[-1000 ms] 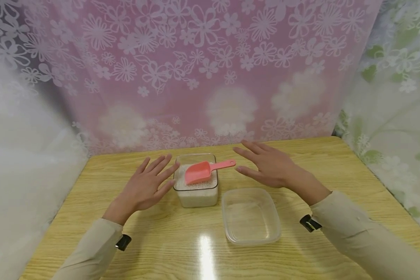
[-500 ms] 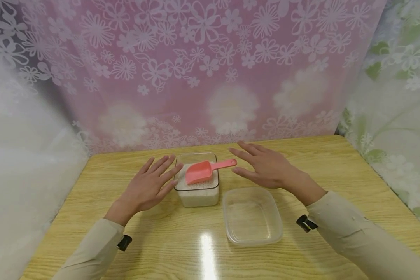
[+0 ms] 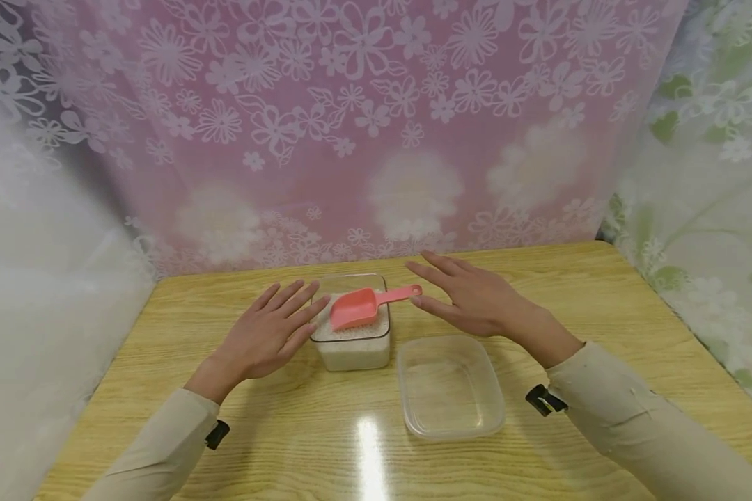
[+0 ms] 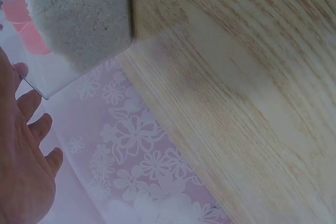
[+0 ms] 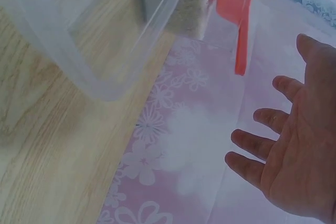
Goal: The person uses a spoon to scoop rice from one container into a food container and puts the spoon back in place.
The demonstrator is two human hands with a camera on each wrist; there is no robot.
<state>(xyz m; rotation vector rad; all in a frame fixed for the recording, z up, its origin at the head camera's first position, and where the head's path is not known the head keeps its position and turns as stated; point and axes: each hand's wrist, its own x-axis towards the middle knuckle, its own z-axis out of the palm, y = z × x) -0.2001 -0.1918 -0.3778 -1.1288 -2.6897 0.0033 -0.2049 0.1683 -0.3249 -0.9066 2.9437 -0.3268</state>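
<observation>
A clear square container [image 3: 355, 355] holds white rice [image 4: 84, 14] and stands near the middle of the table. On the rice lies a pink scoop [image 3: 356, 309], its handle sticking out over the rim to the right. My left hand [image 3: 260, 339] hovers at the container's left side with fingers spread, fingertips overlapping the rim in the head view. Over on the right, my right hand [image 3: 476, 296] is held in the air with fingers extended, its thumb tip close to the scoop's handle end. Neither hand holds anything.
A second clear plastic container [image 3: 450, 388], lidless, sits on the wooden table [image 3: 288, 438] just right of and nearer than the rice. Behind the table hangs a pink flowered curtain [image 3: 326, 160]. Pale curtains flank both sides.
Both hands have drifted slightly inward, the left to the right and the right to the left, toward the rice container. The scoop and both containers have stayed in place.
</observation>
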